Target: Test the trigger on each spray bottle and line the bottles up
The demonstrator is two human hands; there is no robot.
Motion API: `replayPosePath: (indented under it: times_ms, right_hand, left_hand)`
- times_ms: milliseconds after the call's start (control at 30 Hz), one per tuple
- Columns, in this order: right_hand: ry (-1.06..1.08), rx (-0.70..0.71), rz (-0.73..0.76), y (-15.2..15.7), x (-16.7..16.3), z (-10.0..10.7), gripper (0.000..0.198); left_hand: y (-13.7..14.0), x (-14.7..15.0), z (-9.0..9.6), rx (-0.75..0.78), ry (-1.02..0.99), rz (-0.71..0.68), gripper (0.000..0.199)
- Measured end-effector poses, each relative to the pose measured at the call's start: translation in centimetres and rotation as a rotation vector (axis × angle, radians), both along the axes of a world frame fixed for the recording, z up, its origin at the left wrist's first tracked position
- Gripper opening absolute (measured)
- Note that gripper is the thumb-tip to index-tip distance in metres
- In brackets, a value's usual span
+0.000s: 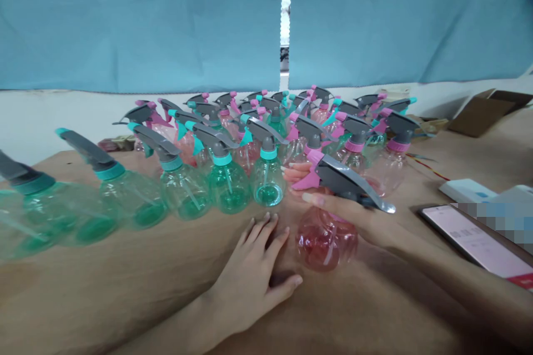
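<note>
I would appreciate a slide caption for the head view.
Right hand grasping a pink spray bottle, left hand palm down, green spray bottles alongside.

We see soft light, a glaring strip between blue curtains, shadow at lower right, and green bottles stretched (and blurred) at left.

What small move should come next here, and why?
Probably ease the gripped pink bottle back beside the adjacent green bottle: the right hand has its neck, and its base shows lower in the view than the green one's.
</note>
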State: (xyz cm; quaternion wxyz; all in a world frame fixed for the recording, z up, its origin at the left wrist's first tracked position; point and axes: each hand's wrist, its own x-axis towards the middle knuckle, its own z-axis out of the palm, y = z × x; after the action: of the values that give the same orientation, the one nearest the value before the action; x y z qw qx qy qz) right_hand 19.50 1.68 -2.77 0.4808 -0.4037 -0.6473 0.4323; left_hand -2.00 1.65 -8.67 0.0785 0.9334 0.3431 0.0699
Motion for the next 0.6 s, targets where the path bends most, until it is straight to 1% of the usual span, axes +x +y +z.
replayPosePath:
  times_ms: [67, 133, 200, 267, 433, 533, 600]
  right_hand:
    - [-0.015, 0.006, -0.004, -0.1, -0.2, 0.3, 0.036]
    - [-0.028, -0.006, -0.052, -0.2, -0.3, 0.5, 0.039]
    - [-0.026, -0.020, -0.113, -0.3, -0.3, 0.3, 0.040]
    - [-0.021, -0.031, -0.143, -0.3, -0.2, -0.2, 0.038]
    - [-0.027, -0.051, -0.146, -0.1, 0.3, -1.0, 0.021]
    - [-0.051, -0.039, -0.174, 0.0, 0.4, -0.8, 0.012]
    - [-0.045, -0.003, -0.142, 0.0, 0.2, -0.4, 0.010]
  left_hand:
    - [0.0, 0.0, 0.0, -0.008, 0.004, 0.003, 0.065]
    - [0.0, 0.1, 0.0, -0.013, 0.004, 0.005, 0.066]
    - [0.1, 0.1, -0.1, -0.015, 0.001, 0.005, 0.066]
    - [0.1, 0.0, -0.3, -0.009, -0.010, 0.004, 0.066]
    - [0.1, -0.1, -0.3, -0.004, -0.031, 0.000, 0.064]
    - [0.0, -0.1, -0.2, -0.003, -0.017, 0.006, 0.064]
    - [0.0, 0.0, -0.1, -0.002, -0.009, 0.008, 0.065]
